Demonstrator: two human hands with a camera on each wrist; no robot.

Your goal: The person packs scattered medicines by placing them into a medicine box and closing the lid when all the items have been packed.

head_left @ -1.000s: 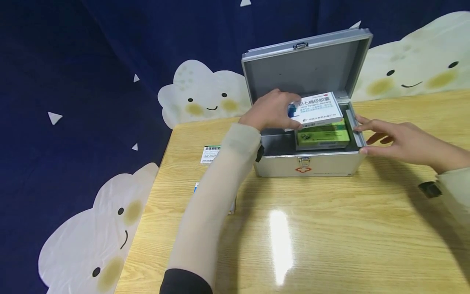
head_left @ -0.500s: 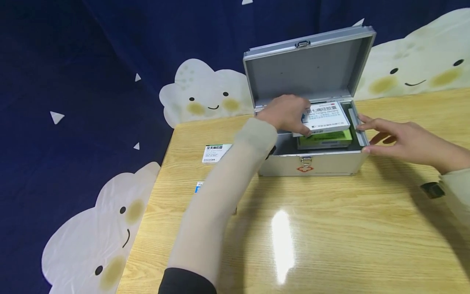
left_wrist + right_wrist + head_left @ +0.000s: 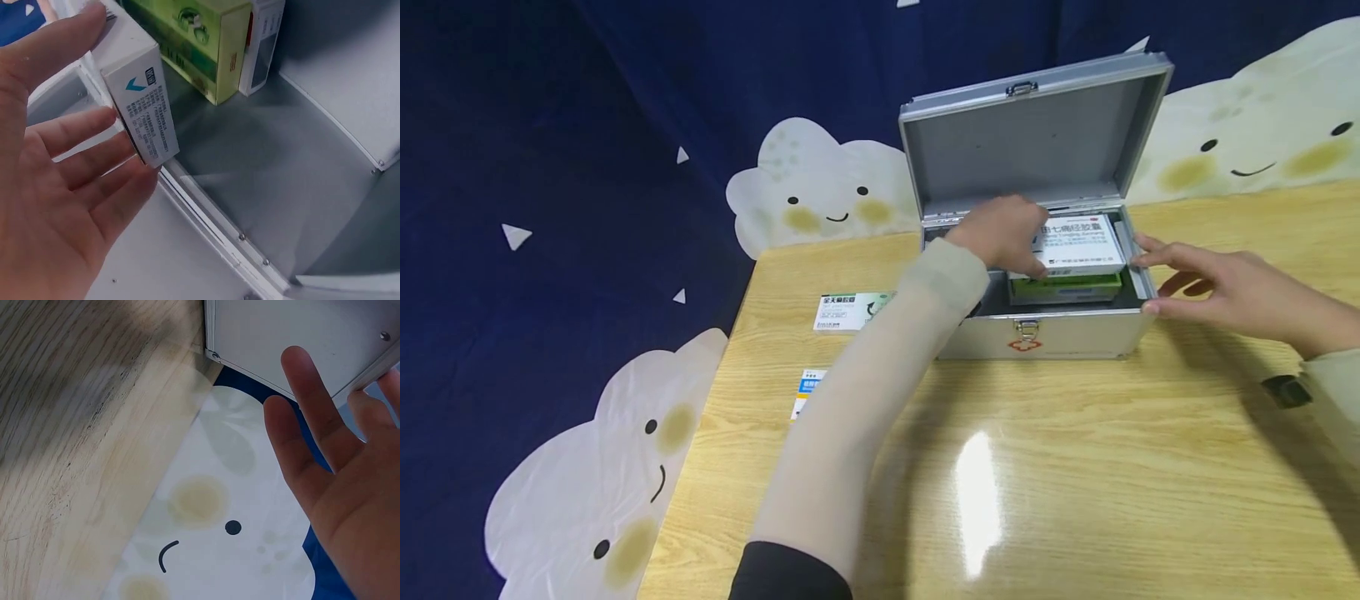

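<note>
My left hand [image 3: 1003, 229] pinches a white medicine box [image 3: 1078, 246] by its left end, over the silver first-aid case [image 3: 1075, 337]. In the left wrist view the thumb lies on one face of that box and fingertips touch the other side. Under it, inside the case, stands a green medicine box [image 3: 1063, 289], with another white box [image 3: 262, 47] beside it. The case's lid [image 3: 1030, 150] is up. My right hand [image 3: 1225, 287] touches the case's right side and rim with extended fingers; in the right wrist view two fingers are spread along the side wall.
A white-and-green medicine box [image 3: 850, 312] lies on the wooden table [image 3: 1075, 475] left of the case. Nearer, a white-and-blue box [image 3: 807, 390] is partly covered by my left sleeve. A dark blue curtain [image 3: 647, 75] with cloud shapes hangs behind.
My left hand has lowered the white medicine box and shifted it right, so it covers more of the green box. The right hand keeps its place at the case.
</note>
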